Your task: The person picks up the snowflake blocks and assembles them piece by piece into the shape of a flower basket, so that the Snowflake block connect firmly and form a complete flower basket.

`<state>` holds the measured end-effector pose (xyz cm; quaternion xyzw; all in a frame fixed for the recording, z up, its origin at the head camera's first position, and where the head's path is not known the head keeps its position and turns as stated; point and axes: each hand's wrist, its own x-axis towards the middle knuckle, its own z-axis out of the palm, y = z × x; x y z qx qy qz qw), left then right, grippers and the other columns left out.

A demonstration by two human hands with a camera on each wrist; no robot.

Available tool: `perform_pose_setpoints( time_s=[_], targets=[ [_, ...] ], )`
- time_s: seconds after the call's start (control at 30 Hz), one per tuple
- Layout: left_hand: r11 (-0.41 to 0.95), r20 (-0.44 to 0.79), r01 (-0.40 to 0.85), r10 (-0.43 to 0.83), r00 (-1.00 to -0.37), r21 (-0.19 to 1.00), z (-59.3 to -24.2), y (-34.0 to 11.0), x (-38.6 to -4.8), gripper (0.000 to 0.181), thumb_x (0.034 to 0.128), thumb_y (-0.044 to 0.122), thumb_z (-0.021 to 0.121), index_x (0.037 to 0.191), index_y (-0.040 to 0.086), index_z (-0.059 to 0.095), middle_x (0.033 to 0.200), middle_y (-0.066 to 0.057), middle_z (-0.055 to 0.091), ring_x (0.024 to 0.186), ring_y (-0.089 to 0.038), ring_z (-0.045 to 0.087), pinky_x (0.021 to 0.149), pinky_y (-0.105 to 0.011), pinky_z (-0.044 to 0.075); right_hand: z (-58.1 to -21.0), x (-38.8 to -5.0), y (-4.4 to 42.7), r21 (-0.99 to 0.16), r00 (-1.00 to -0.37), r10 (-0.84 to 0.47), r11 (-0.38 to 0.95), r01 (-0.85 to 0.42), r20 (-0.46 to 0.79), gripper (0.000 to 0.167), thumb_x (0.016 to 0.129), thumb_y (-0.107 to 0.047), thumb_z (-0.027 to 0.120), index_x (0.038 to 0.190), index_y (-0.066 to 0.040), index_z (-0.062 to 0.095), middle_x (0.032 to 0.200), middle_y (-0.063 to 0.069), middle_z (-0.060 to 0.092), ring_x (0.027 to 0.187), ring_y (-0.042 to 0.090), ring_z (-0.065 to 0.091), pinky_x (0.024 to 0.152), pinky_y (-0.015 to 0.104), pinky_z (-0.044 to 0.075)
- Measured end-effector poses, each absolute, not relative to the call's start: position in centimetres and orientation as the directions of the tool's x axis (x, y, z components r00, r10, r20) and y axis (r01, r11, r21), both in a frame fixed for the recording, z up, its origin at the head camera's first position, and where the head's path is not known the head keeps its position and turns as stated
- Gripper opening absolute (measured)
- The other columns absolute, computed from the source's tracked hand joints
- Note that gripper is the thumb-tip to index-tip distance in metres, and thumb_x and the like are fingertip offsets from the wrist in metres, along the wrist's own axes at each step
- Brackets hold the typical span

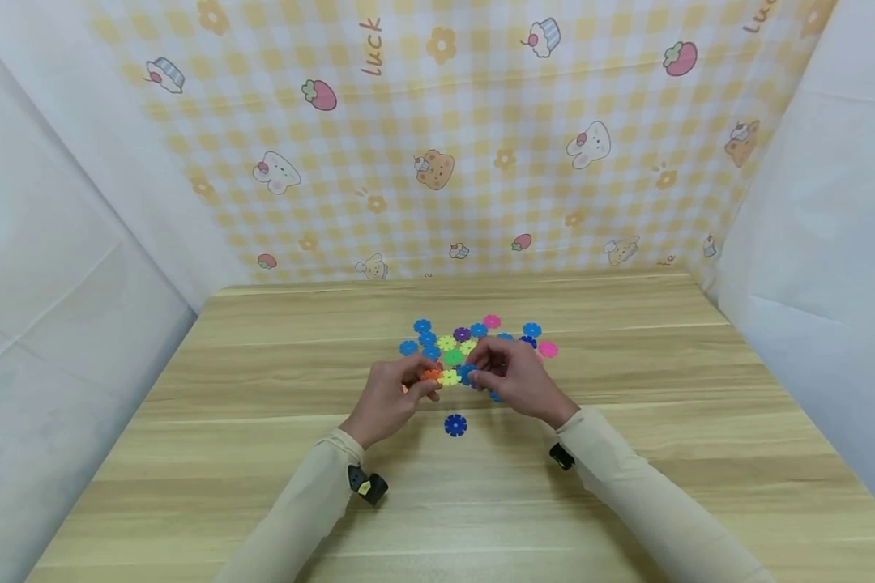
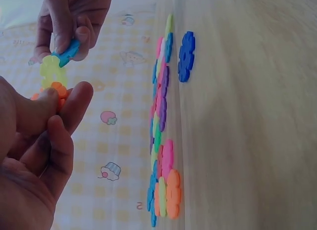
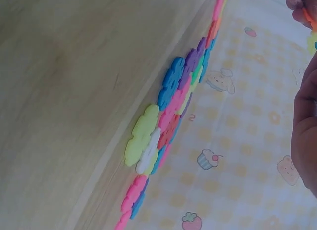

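Above the table, my left hand pinches an orange flower-shaped disc between thumb and fingers. A yellow disc is in the middle, joined to the orange one. My right hand grips a blue disc at the yellow disc's other side. In the left wrist view, the blue disc meets the edge of the yellow disc, the left hand holding the orange end. The right wrist view has only part of the right hand at its edge.
Many coloured discs lie spread behind and beneath the hands, among them a blue one and a pink one. A dark blue disc lies alone nearer the front of the wooden table. A checked cloth hangs behind.
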<state>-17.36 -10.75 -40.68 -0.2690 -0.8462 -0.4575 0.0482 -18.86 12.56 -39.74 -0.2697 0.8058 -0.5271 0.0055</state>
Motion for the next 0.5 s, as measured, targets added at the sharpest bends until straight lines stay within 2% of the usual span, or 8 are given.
perform_pose_setpoints(
  time_s=[0.07, 0.17, 0.3, 0.4, 0.5],
  targets=[
    [0.433, 0.338, 0.503, 0.404, -0.850, 0.748, -40.5, -10.6, -17.4, 0.012, 0.0924, 0.001, 0.068, 0.104, 0.004, 0.069, 0.084, -0.017, 0.075, 0.070, -0.026, 0.074, 0.059, -0.020, 0.054, -39.6, -18.9, 12.5, -0.857, -0.857, -0.437, 0.293, -0.423, 0.273, 0.007, 0.093, 0.000, 0.066, 0.096, -0.007, 0.068, 0.085, 0.011, 0.070, 0.071, 0.031, 0.069, 0.063, 0.029, 0.059],
    [0.416, 0.358, 0.518, 0.404, -0.842, 0.748, -40.4, -10.3, -17.3, 0.013, 0.0909, -0.004, 0.067, 0.101, 0.004, 0.068, 0.081, -0.018, 0.073, 0.067, -0.027, 0.074, 0.063, -0.030, 0.060, -39.3, -19.0, 12.3, -0.869, -0.858, -0.442, 0.280, -0.409, 0.262, 0.007, 0.093, 0.001, 0.067, 0.095, -0.005, 0.068, 0.084, 0.011, 0.070, 0.070, 0.032, 0.068, 0.063, 0.032, 0.059],
    [0.406, 0.356, 0.519, 0.412, -0.839, 0.753, -40.4, -10.3, -17.3, 0.015, 0.0898, -0.009, 0.066, 0.100, 0.003, 0.067, 0.079, -0.018, 0.072, 0.065, -0.027, 0.073, 0.067, -0.037, 0.062, -39.4, -19.0, 12.0, -0.885, -0.859, -0.446, 0.253, -0.390, 0.251, 0.004, 0.091, 0.001, 0.068, 0.095, 0.000, 0.067, 0.085, 0.013, 0.068, 0.068, 0.023, 0.065, 0.064, 0.033, 0.059],
    [0.422, 0.321, 0.494, 0.417, -0.850, 0.760, -40.6, -10.6, -17.5, 0.015, 0.0917, -0.005, 0.066, 0.103, 0.004, 0.068, 0.080, -0.015, 0.074, 0.068, -0.026, 0.074, 0.066, -0.028, 0.061, -39.5, -18.9, 11.8, -0.882, -0.864, -0.430, 0.257, -0.395, 0.261, 0.004, 0.091, 0.001, 0.068, 0.096, 0.000, 0.067, 0.085, 0.013, 0.069, 0.067, 0.013, 0.063, 0.063, 0.030, 0.059],
    [0.434, 0.267, 0.456, 0.430, -0.863, 0.777, -40.6, -11.2, -17.6, 0.016, 0.0949, 0.001, 0.065, 0.109, 0.007, 0.068, 0.084, -0.011, 0.076, 0.074, -0.026, 0.075, 0.064, -0.022, 0.058, -39.6, -18.9, 11.5, -0.869, -0.864, -0.423, 0.277, -0.410, 0.273, 0.004, 0.092, 0.000, 0.068, 0.096, -0.002, 0.068, 0.086, 0.012, 0.070, 0.068, 0.011, 0.064, 0.063, 0.028, 0.059]
  ],
)
